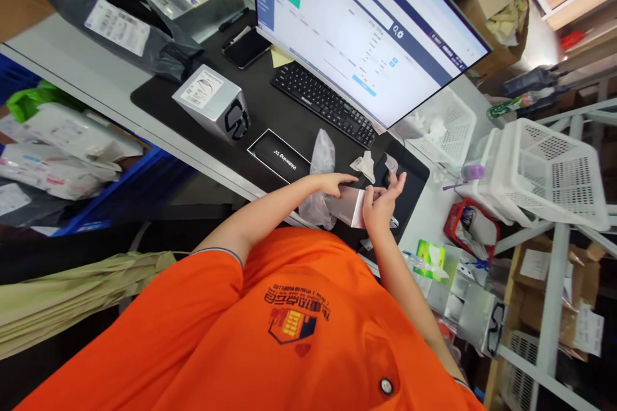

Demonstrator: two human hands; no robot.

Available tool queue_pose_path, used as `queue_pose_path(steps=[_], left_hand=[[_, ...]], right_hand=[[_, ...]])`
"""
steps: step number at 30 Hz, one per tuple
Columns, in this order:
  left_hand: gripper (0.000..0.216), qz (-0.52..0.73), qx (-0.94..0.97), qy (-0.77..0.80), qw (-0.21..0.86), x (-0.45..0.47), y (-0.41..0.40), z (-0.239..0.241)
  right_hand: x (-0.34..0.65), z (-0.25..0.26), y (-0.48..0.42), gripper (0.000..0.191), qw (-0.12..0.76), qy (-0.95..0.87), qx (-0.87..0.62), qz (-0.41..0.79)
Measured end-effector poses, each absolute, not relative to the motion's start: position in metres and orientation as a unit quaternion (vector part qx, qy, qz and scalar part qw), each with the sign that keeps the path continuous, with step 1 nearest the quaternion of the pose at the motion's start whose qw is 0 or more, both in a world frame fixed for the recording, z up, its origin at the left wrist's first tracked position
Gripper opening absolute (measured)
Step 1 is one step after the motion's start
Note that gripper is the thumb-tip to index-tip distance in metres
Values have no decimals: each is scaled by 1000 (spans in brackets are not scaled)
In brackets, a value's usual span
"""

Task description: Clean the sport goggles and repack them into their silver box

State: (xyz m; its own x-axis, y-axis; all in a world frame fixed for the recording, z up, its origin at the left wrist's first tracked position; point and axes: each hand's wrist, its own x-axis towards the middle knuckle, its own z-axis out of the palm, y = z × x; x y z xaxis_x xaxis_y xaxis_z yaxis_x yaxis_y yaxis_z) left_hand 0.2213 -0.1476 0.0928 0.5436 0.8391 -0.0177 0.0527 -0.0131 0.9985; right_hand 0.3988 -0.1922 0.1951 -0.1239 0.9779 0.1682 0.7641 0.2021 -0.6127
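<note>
A small silver box (348,207) is held low over the desk, close to my body. My left hand (331,183) grips its left end, index finger stretched along the top edge. On the other end, my right hand (382,205) has its thumb and bent fingers against the box, with other fingertips sticking out. Clear plastic wrap (322,157) lies beside my left wrist and partly under the box. Just beyond the hands sits a crumpled pale paper piece (365,166). A black flat case (279,155) with white lettering lies left of my left hand.
A larger silver box with a goggles picture (212,103) stands on the black mat, near a phone (246,48). The keyboard (324,103) lies below a lit monitor (357,26). White plastic baskets (554,170) stand right; a grey parcel (125,32) lies at left.
</note>
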Motion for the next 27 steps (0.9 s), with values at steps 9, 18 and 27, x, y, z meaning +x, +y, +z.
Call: queue_pose_path(steps=[9,18,27], left_hand=[[135,401,597,481,502,234,-256,144],[145,425,534,456,571,261,-228,130],[94,387,538,433,611,263,-202,136]], right_hand=[[372,193,-172,97,305,-628,-696,170],[400,214,-203,103,384,-496,-705,329],[457,248,-244,96,473,-502,-664,288]])
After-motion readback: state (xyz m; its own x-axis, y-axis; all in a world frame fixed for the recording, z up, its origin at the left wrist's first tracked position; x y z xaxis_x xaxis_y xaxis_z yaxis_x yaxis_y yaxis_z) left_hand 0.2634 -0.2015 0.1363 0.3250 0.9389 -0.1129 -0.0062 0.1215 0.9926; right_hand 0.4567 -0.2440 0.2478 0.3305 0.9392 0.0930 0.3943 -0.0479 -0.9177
